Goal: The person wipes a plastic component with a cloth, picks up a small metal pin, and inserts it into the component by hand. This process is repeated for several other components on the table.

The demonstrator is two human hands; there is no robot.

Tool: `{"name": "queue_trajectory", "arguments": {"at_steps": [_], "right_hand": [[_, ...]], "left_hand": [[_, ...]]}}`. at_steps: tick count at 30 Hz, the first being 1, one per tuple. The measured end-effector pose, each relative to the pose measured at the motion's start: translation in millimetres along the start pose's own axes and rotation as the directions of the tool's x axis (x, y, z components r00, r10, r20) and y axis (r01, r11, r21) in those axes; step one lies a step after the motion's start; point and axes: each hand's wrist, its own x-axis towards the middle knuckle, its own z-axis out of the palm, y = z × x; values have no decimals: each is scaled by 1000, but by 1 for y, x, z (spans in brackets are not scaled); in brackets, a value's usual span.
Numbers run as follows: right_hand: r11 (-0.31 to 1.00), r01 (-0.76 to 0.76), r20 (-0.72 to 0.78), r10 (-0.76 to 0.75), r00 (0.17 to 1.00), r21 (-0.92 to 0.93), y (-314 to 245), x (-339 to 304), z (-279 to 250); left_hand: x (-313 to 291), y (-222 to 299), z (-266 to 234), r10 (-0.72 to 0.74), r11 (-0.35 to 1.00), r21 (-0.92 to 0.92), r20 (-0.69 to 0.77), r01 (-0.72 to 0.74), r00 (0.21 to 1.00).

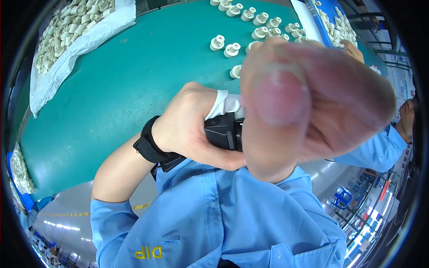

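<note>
The right hand (313, 102) is nearest of all, blurred and large before the lens, its fingers bent and bunched. Its grip seems curled rather than spread; whether it has hold of anything I cannot tell. Just past it is a black device (220, 132), seen over the near edge of the surface (134, 85) and partly hidden behind the right hand. The left hand (190, 125) has the device: its grip is closed around it, the thumb along the side toward the body, the fingers over the far side. How the device meets the right wrist is hidden. A white cover (223, 103) wraps part of the left hand's fingers, and a black strap (149, 140) circles that wrist. Below is the blue shirt (192, 196).

On the surface, white parts (217, 43) stand apart from one another, the closest half covered by the right hand, the others toward the far edge and its right end. At the far left corner a pile (73, 31) of similar pieces lies on a white sheet (49, 87); a clear bag (20, 169) sits by the left edge. At the far right, a co-worker's hand (353, 51) is beside a blue tray (321, 27) of pieces. Farther off, a blue stool (342, 196) stands on the floor (67, 225).
</note>
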Motion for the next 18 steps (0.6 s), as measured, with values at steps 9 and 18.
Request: {"name": "queue_trajectory", "arguments": {"at_steps": [9,18], "right_hand": [[991,117,-179,-128,976,-73,-6,9,-15],[724,208,-108,-364,925,-658,-81,-11,-136]], "left_hand": [[7,-8,-7,26,1000,-12,196,-24,980],[-9,-56,-82,-315,946,-72,-439,317,841]]}}
